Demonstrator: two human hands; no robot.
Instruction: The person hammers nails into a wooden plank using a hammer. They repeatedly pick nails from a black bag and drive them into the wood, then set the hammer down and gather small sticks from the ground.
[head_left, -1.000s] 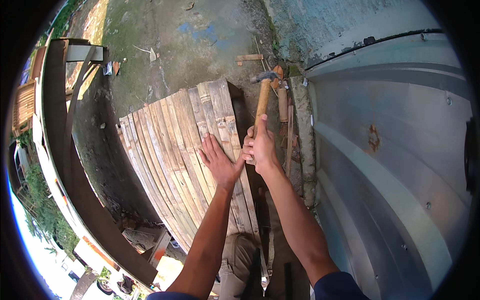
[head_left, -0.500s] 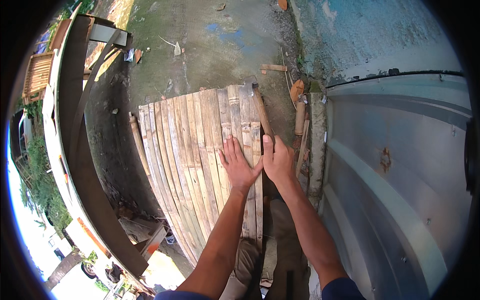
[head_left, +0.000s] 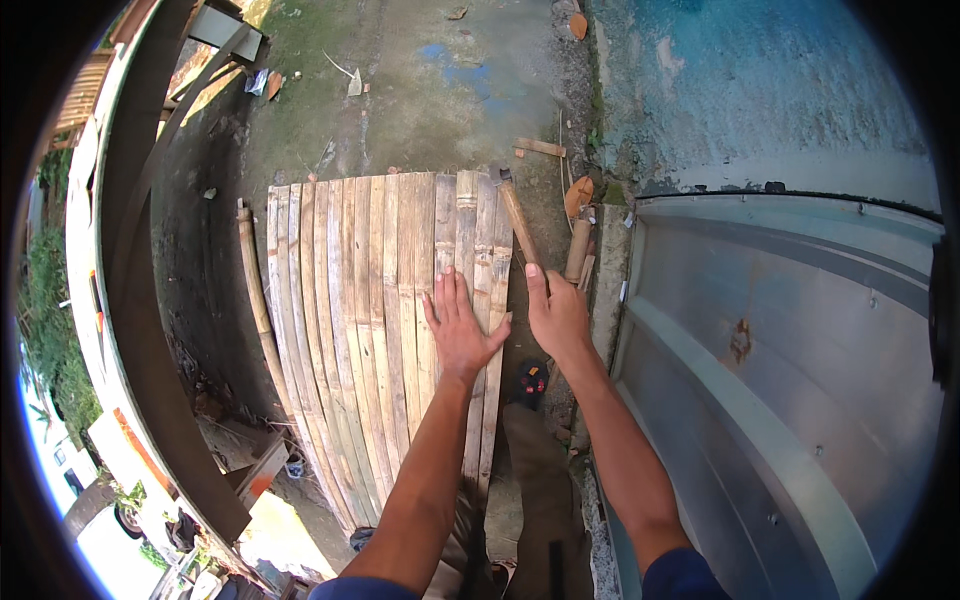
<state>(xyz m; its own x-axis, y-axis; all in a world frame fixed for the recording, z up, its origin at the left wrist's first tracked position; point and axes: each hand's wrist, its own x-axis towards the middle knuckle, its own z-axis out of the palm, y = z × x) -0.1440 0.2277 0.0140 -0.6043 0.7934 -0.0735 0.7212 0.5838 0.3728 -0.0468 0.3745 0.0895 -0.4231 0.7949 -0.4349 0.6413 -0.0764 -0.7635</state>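
My left hand (head_left: 462,335) lies flat with its fingers stretched on a panel of pale bamboo slats (head_left: 365,270), near its right side. In my right hand (head_left: 557,318) is a hammer (head_left: 519,222), gripped by its wooden handle just off the panel's right edge. The dark hammer head (head_left: 500,178) is beside the panel's far right corner; whether it touches the slats I cannot tell. My right thumb lies along the handle, and a small gap separates my two hands.
A corrugated metal sheet (head_left: 720,400) and a blue wall (head_left: 740,110) bound the right side. Bamboo pieces (head_left: 578,250) and a brown leaf (head_left: 578,196) lie beside the panel. A bamboo pole (head_left: 258,290) runs along its left. My foot (head_left: 532,380) is below the hammer.
My right hand has drawn away from my left thumb with the hammer, showing more of its handle. My left hand stays flat on the slats. My view has shifted slightly, and my foot now shows.
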